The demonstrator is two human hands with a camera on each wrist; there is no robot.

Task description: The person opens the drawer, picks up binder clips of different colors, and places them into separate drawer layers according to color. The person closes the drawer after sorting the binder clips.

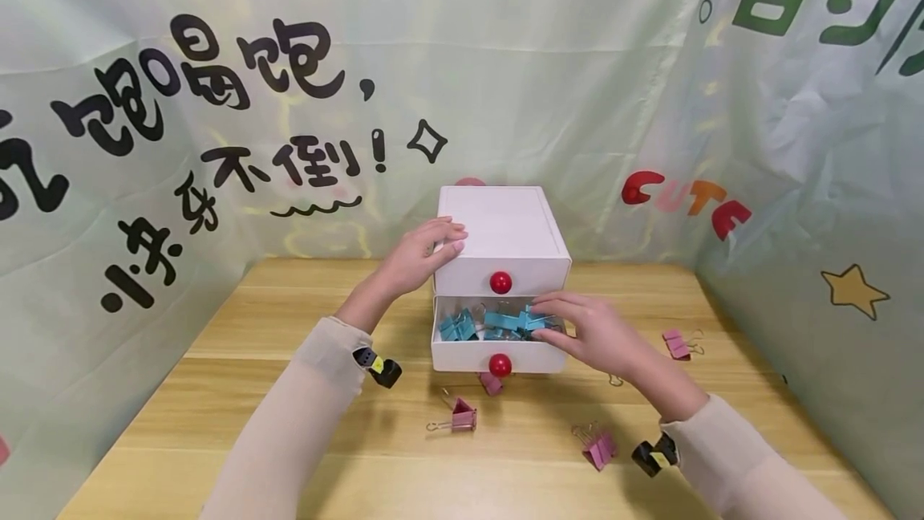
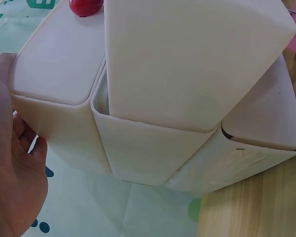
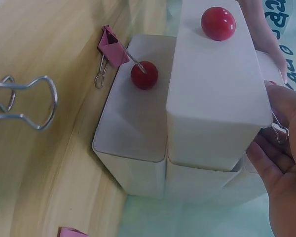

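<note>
Blue binder clip (image 1: 530, 321) is at the right side of the pulled-out middle drawer (image 1: 462, 355) of the white box (image 1: 498, 219), more blue clips (image 1: 458, 327) lying to its left. Expect it light and stiff, sprung metal, hard to damage; coated faces probably a bit slick. A wire handle (image 3: 280, 124) shows at the fingers in the right wrist view; those likely swing, so a hold there would wobble. Best hold: thumb and index across the folded body near the spine. Squeezing both handles would probably gape it. Clips lie jumbled, so wires could snag on a neighbour. Box looks like thin plastic, likely to scoot or tip if the drawer gets leaned on; brace the top, work the drawer by its red knob (image 1: 500, 365). Right hand (image 1: 602, 331): thumb and fingers moderately parted, not wide, around that blue clip. Can't tell whether it's a firm pinch or just a straddle. Left hand (image 1: 422, 247): fingers and thumb fairly straight, resting on the box's top left edge. Pink clips (image 1: 464, 416) lie on the bench (image 1: 238, 343) in front of the box and off to its right; same handling expected.
</note>
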